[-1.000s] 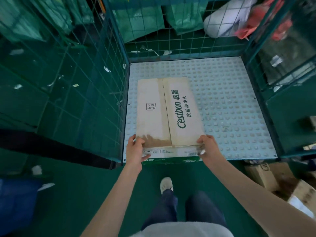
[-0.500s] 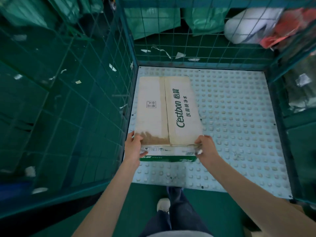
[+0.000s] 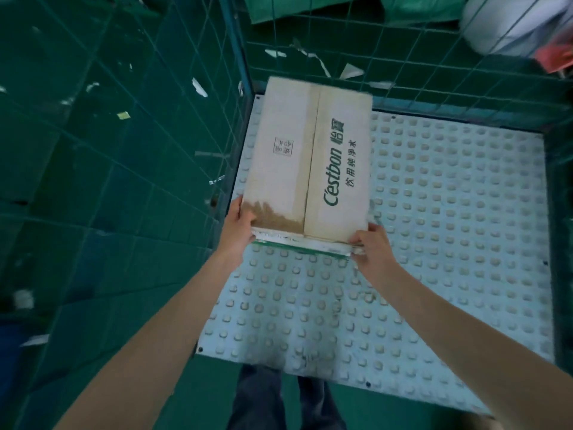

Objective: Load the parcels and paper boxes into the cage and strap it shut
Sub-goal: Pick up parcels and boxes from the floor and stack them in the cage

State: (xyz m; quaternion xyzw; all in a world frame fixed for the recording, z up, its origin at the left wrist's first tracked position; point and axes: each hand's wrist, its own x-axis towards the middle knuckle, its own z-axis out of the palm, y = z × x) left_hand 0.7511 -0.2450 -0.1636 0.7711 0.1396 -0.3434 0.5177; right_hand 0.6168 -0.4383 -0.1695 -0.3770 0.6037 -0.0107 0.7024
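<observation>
Cage (image 3: 239,66): green mesh, pale studded floor (image 3: 440,218). Paper box (image 3: 310,156): we now find it deeper in than before, far end near the back wall, along the left mesh. Left hand (image 3: 237,226), right hand (image 3: 372,247): both still gripping its near corners.

One cardboard box (image 3: 310,162). One wire cage (image 3: 240,57), with one studded floor panel (image 3: 434,212). Two hands in view: left hand (image 3: 237,226) and right hand (image 3: 370,246). Beyond the back mesh: two green bags (image 3: 297,7), one white sack (image 3: 502,29), one red item (image 3: 555,57). Paper scraps (image 3: 198,87): several, uncounted.
</observation>
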